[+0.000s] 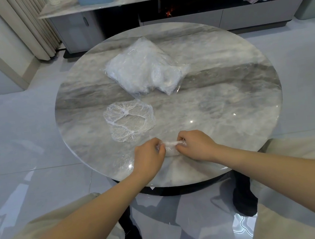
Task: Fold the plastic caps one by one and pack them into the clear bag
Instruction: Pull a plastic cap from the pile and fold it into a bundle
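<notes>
Left hand (150, 152) and right hand (194, 144) pinch opposite ends of a rolled cap (170, 144), keeping it compact for packing. Another cap (129, 120) lies flat, waiting beside the bag (143, 68)

Two loose plastic caps: flat cap (129, 120), rolled cap (172, 144); one clear bag (145, 68); two hands.

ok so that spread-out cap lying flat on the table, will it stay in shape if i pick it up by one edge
Probably not. The spread-out cap is thin, crinkled clear film with a gathered elastic rim, so it would likely droop and bunch. It looks very light, and may slide easily on the glossy table.
</notes>
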Available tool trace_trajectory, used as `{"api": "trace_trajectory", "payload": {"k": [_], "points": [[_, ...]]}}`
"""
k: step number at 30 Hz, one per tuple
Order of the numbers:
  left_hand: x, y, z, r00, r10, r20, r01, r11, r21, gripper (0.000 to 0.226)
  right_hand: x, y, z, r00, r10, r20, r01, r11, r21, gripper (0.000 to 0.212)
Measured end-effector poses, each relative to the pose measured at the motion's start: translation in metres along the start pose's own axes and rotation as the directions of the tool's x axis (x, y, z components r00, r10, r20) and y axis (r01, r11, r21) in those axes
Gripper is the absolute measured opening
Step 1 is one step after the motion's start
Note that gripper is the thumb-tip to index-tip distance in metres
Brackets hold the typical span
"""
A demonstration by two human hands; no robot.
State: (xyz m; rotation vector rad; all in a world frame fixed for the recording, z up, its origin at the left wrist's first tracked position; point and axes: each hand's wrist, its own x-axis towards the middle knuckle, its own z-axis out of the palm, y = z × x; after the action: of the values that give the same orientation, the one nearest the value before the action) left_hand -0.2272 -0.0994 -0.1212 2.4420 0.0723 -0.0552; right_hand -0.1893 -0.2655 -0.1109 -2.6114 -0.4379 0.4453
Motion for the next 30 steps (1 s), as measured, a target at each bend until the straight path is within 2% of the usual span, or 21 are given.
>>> {"api": "trace_trajectory", "payload": {"k": [4, 7, 9, 13, 18, 22, 25, 27, 30], "points": [[0.008, -0.005, 0.000, 1.000, -0.004, -0.011, 0.005, 0.993, 0.122, 0.023, 0.005, -0.001, -0.001, 0.991, 0.124, 0.050, -0.127, 0.991, 0.053, 0.020], [0.013, -0.012, 0.001, 1.000, -0.010, -0.023, 0.016, 0.965, 0.262, 0.026, 0.008, -0.002, -0.001, 0.991, 0.126, 0.039, -0.126, 0.992, -0.004, 0.023], [0.017, -0.016, 0.002, 1.000, -0.020, 0.002, 0.019, 0.959, 0.282, 0.025, 0.010, -0.003, 0.000, 0.994, 0.103, 0.021, -0.102, 0.994, -0.050, 0.022], [0.025, -0.018, 0.001, 0.995, -0.067, 0.079, 0.056, 0.989, 0.135, 0.016, 0.012, -0.002, -0.002, 0.991, 0.125, 0.055, -0.123, 0.992, -0.030, 0.023], [0.035, -0.011, -0.011, 0.975, -0.159, 0.153, 0.187, 0.963, -0.196, 0.020, 0.024, -0.001, -0.016, 0.973, 0.170, 0.154, -0.174, 0.985, 0.013, 0.020], [0.046, -0.003, -0.023, 0.981, -0.151, 0.121, 0.179, 0.946, -0.269, 0.020, 0.039, -0.013, -0.045, 0.955, 0.142, 0.261, -0.195, 0.962, 0.193, 0.039], [0.059, 0.011, -0.033, 0.985, -0.094, 0.141, 0.139, 0.926, -0.351, 0.015, 0.047, -0.022, -0.068, 0.934, 0.065, 0.350, -0.179, 0.936, 0.304, 0.055], [0.070, 0.022, -0.041, 0.990, -0.059, 0.127, 0.103, 0.922, -0.374, 0.014, 0.054, -0.026, -0.076, 0.940, 0.032, 0.340, -0.143, 0.941, 0.307, 0.054], [0.086, 0.037, -0.049, 0.996, -0.018, 0.089, 0.048, 0.936, -0.349, 0.012, 0.063, -0.028, -0.087, 0.979, 0.017, 0.202, -0.080, 0.948, 0.307, 0.035]]}}
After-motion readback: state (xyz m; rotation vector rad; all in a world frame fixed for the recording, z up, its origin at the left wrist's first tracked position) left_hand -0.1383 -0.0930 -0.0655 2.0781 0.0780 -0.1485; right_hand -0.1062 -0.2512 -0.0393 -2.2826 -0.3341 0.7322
